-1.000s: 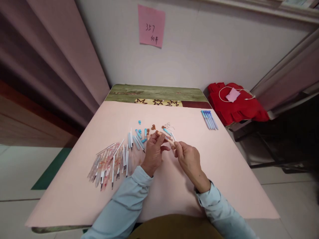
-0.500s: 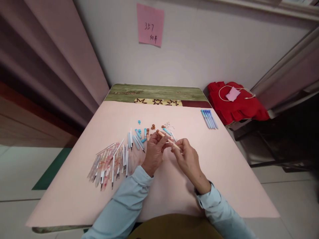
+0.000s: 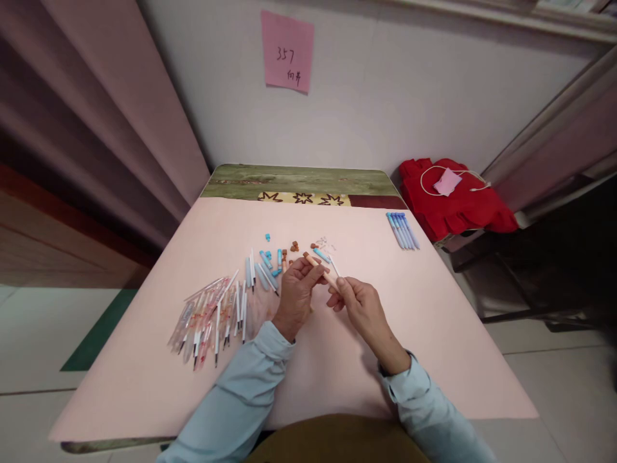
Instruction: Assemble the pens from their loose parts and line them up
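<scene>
A peach-coloured pen (image 3: 330, 279) with a brown top is held slanting between my two hands. My left hand (image 3: 295, 296) is closed around its upper part, near the brown end. The fingers of my right hand (image 3: 362, 307) pinch its lower end, hiding the tip. Just beyond my hands lie a blue pen barrel (image 3: 321, 255), a thin white refill (image 3: 334, 265) and some small clear bits (image 3: 325, 243). Brown caps (image 3: 295, 246) and blue pen parts (image 3: 265, 260) are scattered beside my left hand.
A pile of clear pen barrels and refills (image 3: 207, 315) lies on the left of the pink-covered table (image 3: 424, 360). Several blue pens (image 3: 403, 231) are lined up at the far right. Red cloth (image 3: 434, 215) with a white cable sits beyond the right edge.
My right hand has shifted its hold on the pen's lower end, with the thumb now lying along the barrel. My left hand keeps its hold. The view has shifted slightly.
</scene>
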`<action>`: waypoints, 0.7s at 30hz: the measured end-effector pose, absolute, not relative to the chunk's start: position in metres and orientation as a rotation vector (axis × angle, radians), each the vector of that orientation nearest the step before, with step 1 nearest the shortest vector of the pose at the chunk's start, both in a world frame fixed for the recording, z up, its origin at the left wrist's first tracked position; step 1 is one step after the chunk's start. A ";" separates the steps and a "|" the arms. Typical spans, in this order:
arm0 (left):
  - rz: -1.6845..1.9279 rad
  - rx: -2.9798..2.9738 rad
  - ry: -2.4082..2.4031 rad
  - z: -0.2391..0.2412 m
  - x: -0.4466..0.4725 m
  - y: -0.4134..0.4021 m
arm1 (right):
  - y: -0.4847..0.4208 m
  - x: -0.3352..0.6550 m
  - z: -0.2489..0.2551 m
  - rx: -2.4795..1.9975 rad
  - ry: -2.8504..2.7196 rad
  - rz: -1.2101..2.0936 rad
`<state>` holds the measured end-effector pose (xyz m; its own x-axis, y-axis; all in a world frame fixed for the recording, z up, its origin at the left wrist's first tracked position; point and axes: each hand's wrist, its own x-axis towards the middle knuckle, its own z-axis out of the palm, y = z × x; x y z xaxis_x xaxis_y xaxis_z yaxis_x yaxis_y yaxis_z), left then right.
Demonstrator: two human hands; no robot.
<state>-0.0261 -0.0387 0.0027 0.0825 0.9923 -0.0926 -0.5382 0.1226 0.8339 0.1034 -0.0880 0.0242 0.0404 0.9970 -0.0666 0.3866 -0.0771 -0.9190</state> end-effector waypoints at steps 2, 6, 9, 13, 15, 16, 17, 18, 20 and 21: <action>1.323 0.720 0.823 0.000 -0.026 -0.038 | -0.089 0.104 0.022 -1.632 -1.464 0.924; 1.333 0.715 0.864 -0.002 -0.027 -0.037 | -0.093 0.102 0.022 -1.778 -1.512 0.582; 1.313 0.747 0.866 -0.001 -0.028 -0.037 | -0.094 0.100 0.022 -1.754 -1.486 0.627; 1.293 0.761 0.841 0.000 -0.029 -0.038 | -0.091 0.100 0.022 -1.487 -1.235 1.160; 1.276 0.753 0.815 0.000 -0.029 -0.039 | -0.089 0.100 0.020 -1.313 -1.047 1.469; 1.270 0.748 0.802 0.001 -0.029 -0.039 | -0.088 0.101 0.020 -1.236 -0.959 1.599; 1.264 0.741 0.792 0.001 -0.029 -0.039 | -0.088 0.101 0.019 -1.173 -0.881 1.701; 1.259 0.732 0.784 0.001 -0.029 -0.039 | -0.087 0.102 0.018 -1.127 -0.828 1.765; 1.245 0.710 0.770 0.002 -0.029 -0.039 | -0.087 0.102 0.018 -1.087 -0.818 1.776; 1.236 0.698 0.762 0.002 -0.029 -0.039 | -0.087 0.102 0.019 -1.091 -0.848 1.733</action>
<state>-0.0286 -0.0390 0.0024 0.1548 0.9798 -0.1269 -0.5533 0.1924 0.8104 0.1022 -0.0868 0.0189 -0.2138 0.9261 -0.3108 -0.3230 -0.3673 -0.8722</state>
